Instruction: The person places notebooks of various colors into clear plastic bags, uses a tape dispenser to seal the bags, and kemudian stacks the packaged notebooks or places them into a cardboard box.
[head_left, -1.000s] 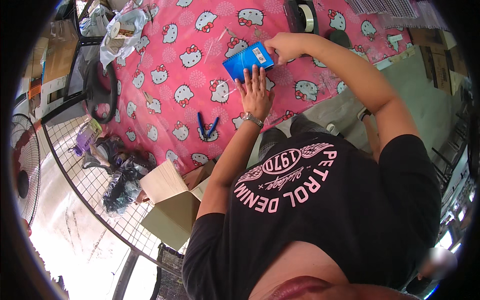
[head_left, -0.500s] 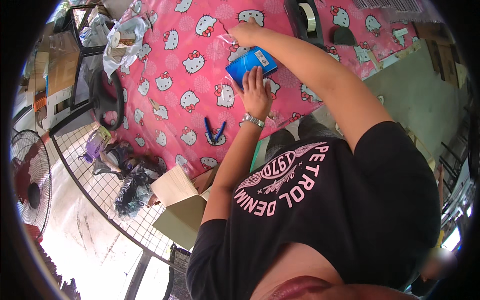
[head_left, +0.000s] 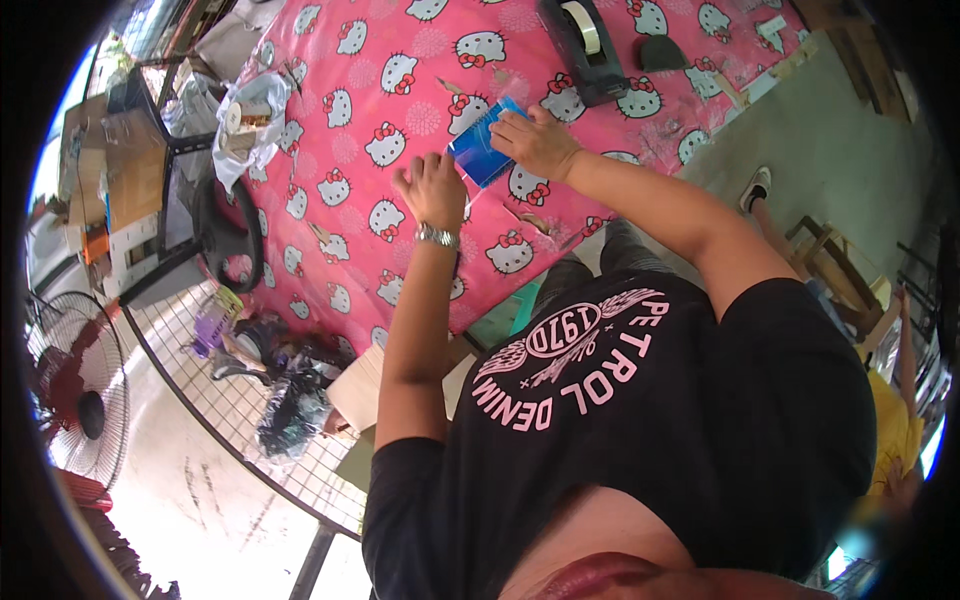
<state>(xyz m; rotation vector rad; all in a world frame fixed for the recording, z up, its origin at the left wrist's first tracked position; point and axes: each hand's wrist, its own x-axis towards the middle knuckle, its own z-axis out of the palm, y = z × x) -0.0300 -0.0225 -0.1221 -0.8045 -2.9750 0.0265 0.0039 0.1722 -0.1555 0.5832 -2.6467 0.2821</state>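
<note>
A small blue spiral notebook [head_left: 482, 152] lies tilted on the pink tablecloth, its wire binding along the far left edge. My right hand [head_left: 540, 142] grips its right end, fingers bent over the cover. Close to the notebook's left corner is my left hand [head_left: 434, 192], its fingers curled down and pinched. Whatever lies under those fingertips is hidden; a thin pale edge, perhaps clear plastic, shows beside them. A metal-banded watch [head_left: 437, 236] circles my left wrist.
A black tape dispenser [head_left: 600, 75] stands beyond my right hand, with a dark rounded object [head_left: 661, 53] beside it. A white plastic bag [head_left: 247, 125] sits at the table's left edge. A fan [head_left: 88, 400] stands far left. Another person's yellow shirt [head_left: 895, 420] shows at right.
My right hand has come back from beyond the notebook onto its right end. My left hand has moved off the cover to its left. The blue-handled pliers are now mostly hidden behind my left forearm.
</note>
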